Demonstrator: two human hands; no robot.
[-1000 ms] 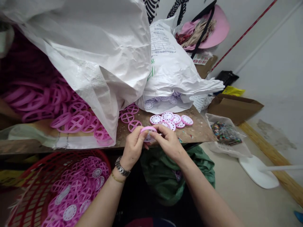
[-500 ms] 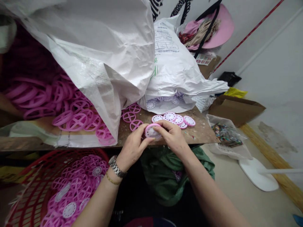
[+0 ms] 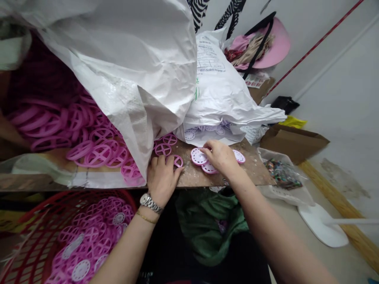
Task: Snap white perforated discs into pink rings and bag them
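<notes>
My left hand (image 3: 162, 175) lies at the bench's front edge, thumb and fingers closing about a pink spoked ring (image 3: 178, 161) that is partly covered by them. Two more pink spoked rings, one of them a ring (image 3: 162, 149) just behind my fingers, lie close by. My right hand (image 3: 220, 156) reaches over a small pile of white discs with pink rims. Its bent fingers and thumb are on a white disc with a pink rim (image 3: 199, 156). Another such disc (image 3: 209, 169) is below the hand, and one more (image 3: 238, 156) shows at its right.
A white sack (image 3: 100, 130) spills pink rings at left. Another white sack (image 3: 225, 90) holds white discs at the back. Below the bench (image 3: 251, 173) stands a red basket (image 3: 32, 236) of pink rings. A plastic bin (image 3: 281, 189) and a cardboard box (image 3: 293, 140) are at right.
My hands have parted from the disc they both held in front of the pile. The left moved left to a pink ring; the right moved over the discs.
</notes>
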